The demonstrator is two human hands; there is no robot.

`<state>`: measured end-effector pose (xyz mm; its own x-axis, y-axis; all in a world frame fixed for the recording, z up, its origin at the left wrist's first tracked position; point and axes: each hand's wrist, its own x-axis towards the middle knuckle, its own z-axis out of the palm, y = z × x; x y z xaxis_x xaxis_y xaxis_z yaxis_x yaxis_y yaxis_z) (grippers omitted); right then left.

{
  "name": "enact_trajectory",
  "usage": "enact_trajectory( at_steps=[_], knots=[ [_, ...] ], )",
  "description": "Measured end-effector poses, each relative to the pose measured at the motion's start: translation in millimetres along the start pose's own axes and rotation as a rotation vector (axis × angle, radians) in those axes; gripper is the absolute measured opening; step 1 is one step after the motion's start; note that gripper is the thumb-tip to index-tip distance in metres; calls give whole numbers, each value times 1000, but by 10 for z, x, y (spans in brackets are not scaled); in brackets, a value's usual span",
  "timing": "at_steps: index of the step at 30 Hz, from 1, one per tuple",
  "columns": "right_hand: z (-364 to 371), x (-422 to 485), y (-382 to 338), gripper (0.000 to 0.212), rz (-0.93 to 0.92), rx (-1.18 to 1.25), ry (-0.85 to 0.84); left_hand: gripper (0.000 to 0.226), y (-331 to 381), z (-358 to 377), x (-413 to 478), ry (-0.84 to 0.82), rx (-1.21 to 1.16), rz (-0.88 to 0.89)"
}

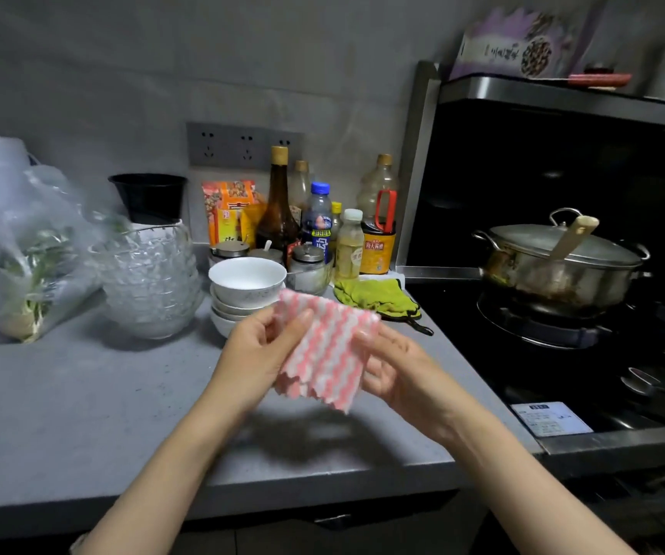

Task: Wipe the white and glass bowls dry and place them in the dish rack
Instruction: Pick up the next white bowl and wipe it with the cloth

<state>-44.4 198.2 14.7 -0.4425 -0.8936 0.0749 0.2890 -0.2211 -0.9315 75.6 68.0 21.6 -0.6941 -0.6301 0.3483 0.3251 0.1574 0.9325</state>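
A stack of white bowls [245, 288] stands on the grey counter [82, 394], with a stack of clear glass bowls [150, 282] to its left. Just in front of the white bowls I hold up a pink-and-white wavy-striped cloth [323, 350] above the counter. My left hand [261, 346] pinches its left edge and my right hand [391, 362] grips its right edge. The cloth hides the front of the white stack. No dish rack is in view.
Sauce bottles and seasoning jars [315, 226] crowd the back of the counter. A green cloth [375, 296] lies beside them. A plastic bag of greens [22, 254] sits at the left. To the right, a lidded steel pot [559, 266] rests on the black stove.
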Motion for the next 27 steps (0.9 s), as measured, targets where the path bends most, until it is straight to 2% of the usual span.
enact_trajectory(
  at_steps=[4, 6, 7, 9, 10, 12, 14, 17, 19, 22, 27],
  knots=[
    [118, 130, 121, 76, 36, 196, -229, 14, 332, -47, 104, -224, 212, 110],
    [233, 220, 147, 80, 40, 291, -253, 11, 367, -62, 256, -295, 364, 147],
    [266, 281, 165, 76, 52, 344, -236, 11, 337, -77, 366, -272, 477, 194],
    [304, 408, 193, 68, 69, 422, -188, 14, 204, -174, 631, -104, 711, 278],
    [303, 472, 211, 70, 90, 448, -151, 19, 150, -254, 746, 0, 771, 282],
    [254, 604, 263, 87, 135, 497, -64, 31, 55, -462, 910, 123, 851, 256],
    [210, 674, 290, 97, 170, 534, -41, 44, -43, -665, 991, 87, 1042, 169],
    [147, 751, 356, 91, 190, 555, -26, 47, -176, -840, 1029, -52, 1294, 110],
    [141, 776, 386, 90, 201, 557, -50, 38, -219, -886, 1061, -114, 1383, 149],
    [139, 791, 408, 78, 208, 552, -83, 32, -232, -933, 1118, -168, 1474, 191],
    [129, 782, 387, 84, 198, 587, -60, 34, -273, -952, 1167, -166, 1425, 240]
  ],
)
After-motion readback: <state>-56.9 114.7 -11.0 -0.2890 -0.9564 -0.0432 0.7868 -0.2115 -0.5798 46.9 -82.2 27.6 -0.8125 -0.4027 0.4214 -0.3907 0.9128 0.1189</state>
